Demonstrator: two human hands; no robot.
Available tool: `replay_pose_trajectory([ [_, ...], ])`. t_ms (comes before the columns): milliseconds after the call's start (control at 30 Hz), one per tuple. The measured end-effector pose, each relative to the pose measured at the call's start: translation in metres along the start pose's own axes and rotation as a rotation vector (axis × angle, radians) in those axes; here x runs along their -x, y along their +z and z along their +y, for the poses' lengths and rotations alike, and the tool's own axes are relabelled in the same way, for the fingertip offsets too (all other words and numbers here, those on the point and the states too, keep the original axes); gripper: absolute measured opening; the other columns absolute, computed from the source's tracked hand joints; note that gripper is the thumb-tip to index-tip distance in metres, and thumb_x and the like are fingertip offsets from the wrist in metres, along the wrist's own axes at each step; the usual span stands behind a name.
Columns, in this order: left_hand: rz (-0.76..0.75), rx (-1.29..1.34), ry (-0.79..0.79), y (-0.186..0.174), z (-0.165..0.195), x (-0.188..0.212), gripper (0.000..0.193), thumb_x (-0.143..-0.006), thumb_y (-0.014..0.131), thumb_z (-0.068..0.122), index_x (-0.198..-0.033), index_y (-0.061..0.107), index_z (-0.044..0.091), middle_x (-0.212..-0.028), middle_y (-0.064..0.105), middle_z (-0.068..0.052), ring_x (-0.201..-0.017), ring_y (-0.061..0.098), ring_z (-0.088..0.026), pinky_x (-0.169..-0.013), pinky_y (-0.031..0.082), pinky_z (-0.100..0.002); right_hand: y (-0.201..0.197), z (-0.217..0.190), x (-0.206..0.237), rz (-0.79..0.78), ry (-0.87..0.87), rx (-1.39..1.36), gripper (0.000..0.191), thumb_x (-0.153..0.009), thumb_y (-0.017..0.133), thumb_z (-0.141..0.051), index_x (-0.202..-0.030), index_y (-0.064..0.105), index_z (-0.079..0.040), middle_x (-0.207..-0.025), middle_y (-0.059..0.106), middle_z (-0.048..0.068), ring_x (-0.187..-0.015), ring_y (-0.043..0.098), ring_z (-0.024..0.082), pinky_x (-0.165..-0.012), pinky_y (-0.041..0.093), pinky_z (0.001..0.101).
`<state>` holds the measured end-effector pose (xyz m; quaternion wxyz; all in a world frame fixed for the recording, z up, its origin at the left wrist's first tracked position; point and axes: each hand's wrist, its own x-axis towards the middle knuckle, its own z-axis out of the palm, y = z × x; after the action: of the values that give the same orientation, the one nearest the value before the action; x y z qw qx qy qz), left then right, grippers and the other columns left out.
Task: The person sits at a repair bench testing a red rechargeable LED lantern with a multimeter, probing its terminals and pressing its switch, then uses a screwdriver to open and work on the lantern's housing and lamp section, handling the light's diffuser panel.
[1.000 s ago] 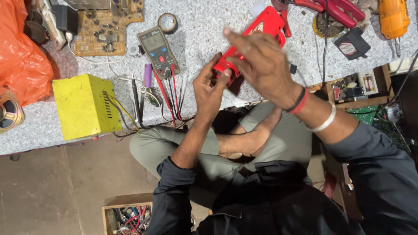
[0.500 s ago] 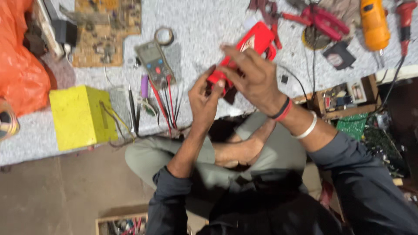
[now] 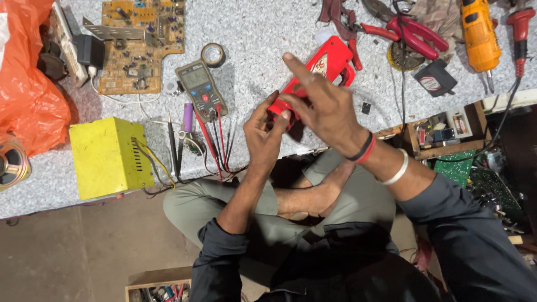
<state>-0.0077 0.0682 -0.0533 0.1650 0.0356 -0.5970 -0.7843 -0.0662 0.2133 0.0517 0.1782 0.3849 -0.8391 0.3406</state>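
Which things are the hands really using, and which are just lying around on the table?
In use:
left hand
right hand
red handheld tool, held by both hands

Lying about:
grey multimeter
yellow metal box
circuit board
tape roll
red pliers
yellow drill
orange bag

My left hand [image 3: 263, 131] sits just left of the frame's centre, fingers pointing up, thumb and forefinger tips pinched together at its upper right. My right hand [image 3: 321, 106] lies over it from the right, back toward me, forefinger stretched toward the upper left and the others curled down. Both forearms rise from my lap, the right wrist banded.
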Motion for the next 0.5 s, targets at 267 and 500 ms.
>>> replay_pose_trajectory([
  [267, 0.005, 0.019, 0.004, 0.001, -0.001, 0.001, 0.048, -0.099, 0.070, 0.006, -0.142, 0.055, -0.008, -0.121, 0.071, -0.014, -0.107, 0.069, -0.015, -0.092, 0.059, -0.030, 0.000, 0.002, -0.005, -0.021, -0.057, -0.195, 0.071, -0.096, 0.077, 0.000, -0.155, 0.040, -0.010, -0.131, 0.070, 0.022, -0.095, 0.077, 0.026, -0.074, 0.063, 0.0327],
  [500, 0.000, -0.008, 0.039, 0.001, -0.003, 0.001, 0.047, -0.100, 0.070, 0.004, -0.143, 0.057, -0.009, -0.120, 0.072, -0.016, -0.108, 0.069, -0.015, -0.097, 0.058, -0.029, -0.013, -0.010, -0.008, -0.150, -0.010, -0.283, 0.069, -0.096, 0.066, 0.009, -0.160, 0.041, -0.004, -0.127, 0.070, 0.013, -0.108, 0.077, 0.027, -0.092, 0.064, 0.0351],
])
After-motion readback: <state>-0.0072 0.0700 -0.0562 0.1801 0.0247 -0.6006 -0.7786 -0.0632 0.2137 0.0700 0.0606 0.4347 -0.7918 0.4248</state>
